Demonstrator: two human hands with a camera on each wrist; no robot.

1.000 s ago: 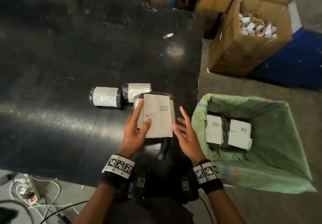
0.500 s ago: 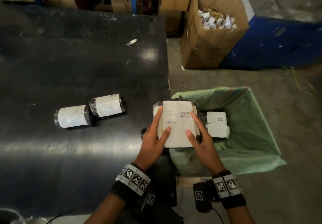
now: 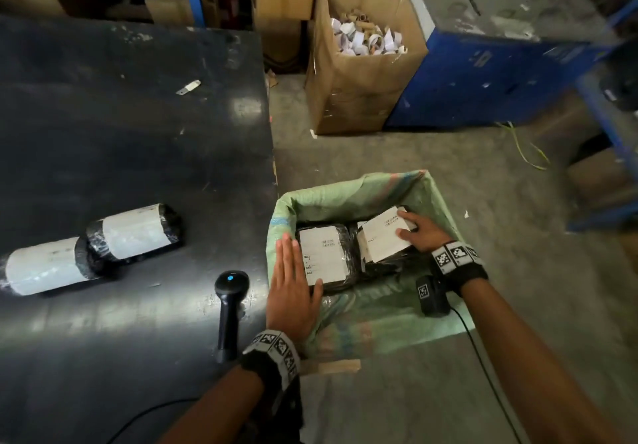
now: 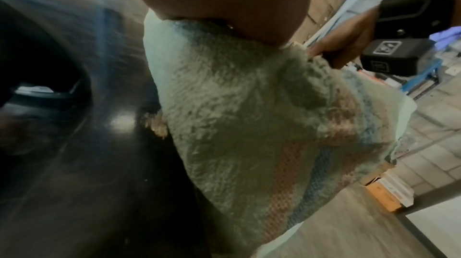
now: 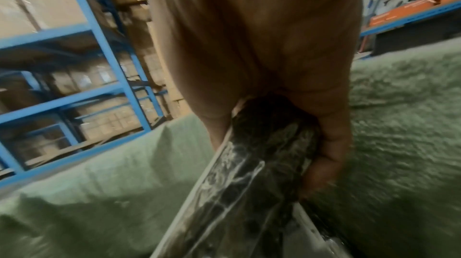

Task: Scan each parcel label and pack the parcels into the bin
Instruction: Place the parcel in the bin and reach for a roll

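A bin lined with a green woven sack stands on the floor at the black table's right edge. Two black-wrapped parcels with white labels lie in it. My left hand is flat with straight fingers against the left parcel and the sack's rim. My right hand grips the tilted right parcel; in the right wrist view thumb and fingers curl round its edge. Two rolled parcels lie on the table. The handheld scanner lies near the table's front right corner.
An open cardboard box of paper scraps and cores and a blue container stand behind the bin. Blue shelving with cartons fills the background. A cable runs along the floor beside the bin.
The flat parcel went from the table's edge into the bin. My left hand let go of it and now lies flat beside it. My right hand moved onto the right parcel.
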